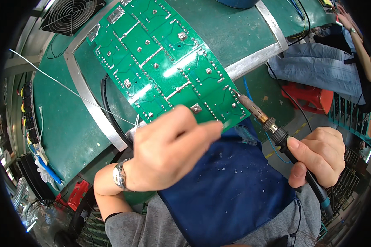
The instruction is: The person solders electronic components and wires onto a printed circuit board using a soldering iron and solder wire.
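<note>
A green circuit board (156,66) with rows of shiny solder joints lies tilted in front of me, over the bench edge. My right hand (317,156) is closed around the black handle of a soldering iron (272,127). The iron's tip touches or nearly touches joints by the board's right edge. At the near edge of the board is my left hand (169,144), wearing a wristwatch (119,175). Its fingers are pinched together and slightly blurred. A thin pale wire (78,95) runs from the far left to beside this hand; whether the fingers hold it is hidden.
The green bench (231,37) has metal frame strips (255,59). A black fan (72,14) stands at the far left, and a black cable (107,107) curves beside the board. Another person's legs (317,66) and a red stool (307,99) are at the right. A dark blue apron (231,185) covers my lap.
</note>
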Demonstrator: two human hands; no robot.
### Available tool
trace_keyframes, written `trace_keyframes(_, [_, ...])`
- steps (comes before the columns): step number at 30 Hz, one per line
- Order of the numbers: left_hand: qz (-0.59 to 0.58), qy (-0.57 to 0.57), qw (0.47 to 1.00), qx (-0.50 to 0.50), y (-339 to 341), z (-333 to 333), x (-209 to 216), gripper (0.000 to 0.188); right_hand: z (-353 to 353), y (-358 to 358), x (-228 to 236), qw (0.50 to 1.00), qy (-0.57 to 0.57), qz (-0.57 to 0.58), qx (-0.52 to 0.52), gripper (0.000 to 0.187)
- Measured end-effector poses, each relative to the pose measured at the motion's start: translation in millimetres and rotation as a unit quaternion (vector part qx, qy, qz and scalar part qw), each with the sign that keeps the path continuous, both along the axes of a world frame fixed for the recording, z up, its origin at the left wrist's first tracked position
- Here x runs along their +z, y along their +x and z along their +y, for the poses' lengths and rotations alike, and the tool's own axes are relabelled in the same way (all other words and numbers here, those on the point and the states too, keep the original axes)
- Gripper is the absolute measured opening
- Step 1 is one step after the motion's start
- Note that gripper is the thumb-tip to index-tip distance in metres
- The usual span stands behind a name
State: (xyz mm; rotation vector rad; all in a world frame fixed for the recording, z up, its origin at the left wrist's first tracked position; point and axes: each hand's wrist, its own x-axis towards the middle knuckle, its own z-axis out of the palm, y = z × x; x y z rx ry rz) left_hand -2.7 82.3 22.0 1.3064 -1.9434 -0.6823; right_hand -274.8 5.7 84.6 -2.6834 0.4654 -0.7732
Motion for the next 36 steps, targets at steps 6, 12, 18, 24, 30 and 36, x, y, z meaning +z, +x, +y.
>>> trace_keyframes(6, [-0.043,-0.097,0.992,0.072,-6,-17,-15,0.025,5,5,-8,1.000,-0.015,-0.022,-0.010,0.021])
trace_keyframes(12, [-0.043,-0.091,0.992,0.070,-12,-21,-19,0.031,10,12,-7,0.998,-0.064,-0.006,-0.022,0.019])
trace_keyframes(18, [-0.024,-0.102,0.993,0.061,-15,-21,-22,0.032,10,10,-8,0.998,-0.053,-0.004,-0.021,0.019])
trace_keyframes(24, [-0.060,-0.140,0.985,0.075,-10,-13,-21,0.030,10,-6,4,1.000,-0.009,-0.008,-0.008,0.023])
trace_keyframes(30, [-0.041,-0.137,0.989,0.046,-16,-11,-24,0.033,18,-12,-3,1.000,-0.004,-0.013,-0.013,0.024])
trace_keyframes(36, [-0.059,-0.155,0.986,0.032,-20,-17,-25,0.035,21,-4,-10,0.998,-0.052,-0.019,-0.034,0.022])
